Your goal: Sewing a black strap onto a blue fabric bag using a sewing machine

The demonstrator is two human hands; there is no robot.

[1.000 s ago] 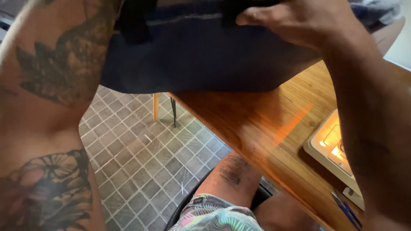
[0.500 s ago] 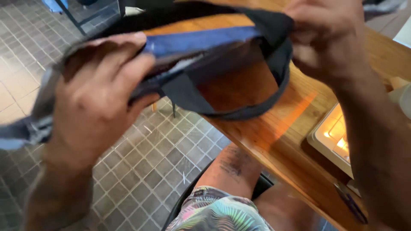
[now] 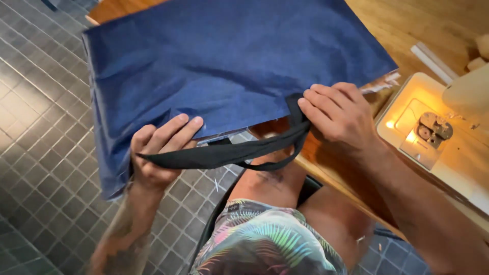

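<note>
The blue fabric bag (image 3: 224, 66) lies half on the wooden worktop (image 3: 407, 25), half hanging over its edge. Left hand (image 3: 158, 153) and right hand (image 3: 341, 114) each have their grip clamped on the black strap (image 3: 229, 153) at the hem. I'd keep that strap flat and untwisted, its ends square to the hem.

No packages, labels, signs or screens can be seen anywhere in this view.
</note>
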